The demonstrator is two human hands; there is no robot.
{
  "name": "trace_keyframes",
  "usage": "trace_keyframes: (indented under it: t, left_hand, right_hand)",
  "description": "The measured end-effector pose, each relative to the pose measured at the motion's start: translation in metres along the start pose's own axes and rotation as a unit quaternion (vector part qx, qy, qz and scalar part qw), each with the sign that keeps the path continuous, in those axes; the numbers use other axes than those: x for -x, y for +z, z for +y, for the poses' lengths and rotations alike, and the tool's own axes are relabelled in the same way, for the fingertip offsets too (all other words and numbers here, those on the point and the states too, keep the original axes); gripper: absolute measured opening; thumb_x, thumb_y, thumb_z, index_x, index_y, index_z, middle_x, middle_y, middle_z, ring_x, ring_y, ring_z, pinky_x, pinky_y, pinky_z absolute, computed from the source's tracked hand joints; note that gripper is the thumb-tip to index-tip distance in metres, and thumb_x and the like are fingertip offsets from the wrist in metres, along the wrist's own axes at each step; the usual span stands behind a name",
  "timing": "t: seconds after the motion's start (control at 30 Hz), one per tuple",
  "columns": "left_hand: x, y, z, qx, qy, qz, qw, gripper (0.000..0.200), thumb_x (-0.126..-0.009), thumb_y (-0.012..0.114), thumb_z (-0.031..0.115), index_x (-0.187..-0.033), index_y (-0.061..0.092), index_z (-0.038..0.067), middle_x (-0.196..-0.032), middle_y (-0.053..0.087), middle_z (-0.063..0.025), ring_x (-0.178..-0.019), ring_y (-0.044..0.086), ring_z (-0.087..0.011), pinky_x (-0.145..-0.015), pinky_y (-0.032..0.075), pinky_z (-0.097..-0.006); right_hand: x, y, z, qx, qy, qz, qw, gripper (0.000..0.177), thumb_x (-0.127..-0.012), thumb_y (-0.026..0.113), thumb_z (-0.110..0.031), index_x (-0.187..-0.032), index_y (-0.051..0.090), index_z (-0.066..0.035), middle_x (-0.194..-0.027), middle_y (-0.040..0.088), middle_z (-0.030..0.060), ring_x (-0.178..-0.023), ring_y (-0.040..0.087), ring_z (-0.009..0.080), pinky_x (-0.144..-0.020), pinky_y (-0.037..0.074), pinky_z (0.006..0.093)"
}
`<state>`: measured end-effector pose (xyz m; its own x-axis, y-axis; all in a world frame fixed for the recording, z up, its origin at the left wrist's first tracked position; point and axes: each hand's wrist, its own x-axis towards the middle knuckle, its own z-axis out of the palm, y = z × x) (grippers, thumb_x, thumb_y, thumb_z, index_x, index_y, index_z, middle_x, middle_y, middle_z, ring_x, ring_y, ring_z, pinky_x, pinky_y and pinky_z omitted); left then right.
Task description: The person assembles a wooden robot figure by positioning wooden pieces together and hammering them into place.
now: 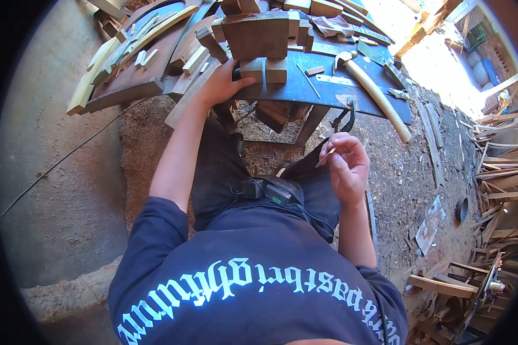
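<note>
At the bench's near edge, my left hand (223,86) grips the left end of a small wooden block (276,71). Its thumb lies along the block's lower front, and the other fingers are mostly hidden behind. A larger dark wooden piece (256,39) stands upright just above that block. My right hand (350,164) is raised in front of the bench, away from the wood. Between its thumb and fingers it pinches a thin, short, stick-like piece (326,157), too small to name surely.
A claw hammer (380,98) overhangs the right edge of the dark bench (296,95). Near it lie a metal ruler (335,80) and a thin pencil-like stick (308,80). A clamp (345,118) hangs at the front edge. Wood strips (155,34) cover the left side; stacked scrap wood (503,172) stands right.
</note>
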<state>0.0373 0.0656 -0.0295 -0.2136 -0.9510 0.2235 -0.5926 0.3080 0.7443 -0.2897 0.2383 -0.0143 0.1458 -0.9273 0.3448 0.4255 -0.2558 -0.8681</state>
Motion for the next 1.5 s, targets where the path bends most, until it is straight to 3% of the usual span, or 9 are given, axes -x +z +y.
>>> trace_keyframes:
  t: [0.17, 0.47, 0.77, 0.87, 0.97, 1.03, 1.23, 1.43, 1.5]
  left_hand:
    - [0.013, 0.006, 0.001, -0.067, 0.061, 0.032, 0.995, 0.078, -0.085, 0.083, 0.032, -0.144, 0.049, -0.006, -0.139, 0.060, -0.0272, -0.133, 0.056, -0.0404, -0.109, 0.046, -0.0446]
    - [0.017, 0.001, 0.008, -0.060, 0.009, 0.044, 0.997, 0.081, -0.086, 0.083, 0.036, -0.147, 0.048, -0.005, -0.140, 0.060, -0.0279, -0.131, 0.057, -0.0401, -0.110, 0.045, -0.0432]
    - [0.034, 0.007, 0.014, -0.059, 0.040, 0.121, 0.990, 0.073, -0.088, 0.082, 0.025, -0.148, 0.049, -0.001, -0.136, 0.063, -0.0232, -0.127, 0.062, -0.0357, -0.106, 0.050, -0.0438]
    - [0.042, -0.006, 0.024, -0.001, 0.011, 0.143, 0.990, 0.076, -0.088, 0.082, 0.022, -0.151, 0.046, 0.002, -0.138, 0.063, -0.0219, -0.130, 0.061, -0.0340, -0.109, 0.050, -0.0440]
    - [0.038, -0.013, 0.025, 0.023, -0.003, 0.139, 0.990, 0.078, -0.088, 0.083, 0.022, -0.153, 0.045, 0.003, -0.139, 0.062, -0.0215, -0.131, 0.060, -0.0336, -0.110, 0.049, -0.0443]
    - [0.030, -0.014, 0.020, 0.001, -0.006, 0.126, 0.992, 0.079, -0.087, 0.083, 0.022, -0.154, 0.044, 0.004, -0.140, 0.060, -0.0217, -0.131, 0.059, -0.0339, -0.110, 0.049, -0.0444]
    - [0.023, -0.004, 0.018, -0.059, 0.007, 0.102, 0.993, 0.077, -0.084, 0.085, 0.022, -0.149, 0.048, 0.003, -0.140, 0.059, -0.0225, -0.130, 0.059, -0.0344, -0.107, 0.051, -0.0448]
    - [0.040, -0.042, 0.032, -0.106, 0.057, 0.143, 0.982, 0.066, -0.084, 0.084, 0.015, -0.143, 0.056, 0.006, -0.137, 0.061, -0.0186, -0.125, 0.062, -0.0313, -0.104, 0.054, -0.0411]
    - [0.049, -0.058, 0.037, -0.036, -0.015, 0.140, 0.989, 0.059, -0.085, 0.083, 0.012, -0.139, 0.060, 0.007, -0.137, 0.061, -0.0161, -0.121, 0.064, -0.0277, -0.102, 0.055, -0.0391]
  right_hand:
    - [0.003, 0.009, -0.005, 0.017, 0.018, 0.002, 1.000, 0.024, -0.095, 0.070, -0.008, -0.116, 0.060, -0.002, -0.110, 0.056, 0.0098, -0.096, 0.062, 0.0209, -0.079, 0.053, 0.0313]
    - [-0.011, 0.015, 0.003, 0.024, 0.035, -0.012, 0.999, 0.027, -0.095, 0.072, -0.010, -0.118, 0.060, -0.002, -0.109, 0.058, 0.0090, -0.097, 0.063, 0.0204, -0.081, 0.054, 0.0321]
    - [-0.050, 0.021, 0.017, 0.038, 0.033, -0.015, 0.999, 0.030, -0.084, 0.044, -0.005, -0.107, 0.061, 0.005, -0.087, 0.056, 0.0100, -0.075, 0.051, 0.0169, -0.068, 0.044, 0.0293]
    - [-0.081, 0.031, -0.004, 0.166, -0.027, -0.028, 0.985, 0.029, -0.082, 0.044, -0.010, -0.100, 0.062, 0.006, -0.081, 0.053, 0.0092, -0.070, 0.046, 0.0157, -0.066, 0.039, 0.0284]
    - [-0.124, 0.036, -0.035, 0.307, -0.110, -0.082, 0.942, 0.028, -0.088, 0.050, -0.014, -0.099, 0.066, 0.006, -0.078, 0.054, 0.0061, -0.066, 0.043, 0.0130, -0.063, 0.036, 0.0267]
    - [-0.153, 0.083, -0.066, 0.571, -0.163, -0.039, 0.804, 0.027, -0.093, 0.066, -0.020, -0.111, 0.074, -0.002, -0.077, 0.056, 0.0024, -0.066, 0.046, 0.0116, -0.062, 0.038, 0.0281]
    - [-0.230, 0.082, -0.044, 0.726, -0.333, -0.095, 0.595, 0.041, -0.087, 0.082, -0.039, -0.121, 0.078, -0.016, -0.078, 0.054, 0.0037, -0.070, 0.056, 0.0197, -0.067, 0.049, 0.0361]
    - [-0.222, 0.065, -0.022, 0.711, -0.320, -0.042, 0.624, 0.040, -0.084, 0.085, -0.036, -0.119, 0.079, -0.018, -0.074, 0.055, 0.0013, -0.067, 0.058, 0.0183, -0.063, 0.050, 0.0355]
    - [-0.223, 0.061, -0.019, 0.698, -0.315, -0.025, 0.643, 0.039, -0.083, 0.085, -0.033, -0.118, 0.080, -0.018, -0.072, 0.055, 0.0008, -0.064, 0.057, 0.0172, -0.060, 0.050, 0.0347]
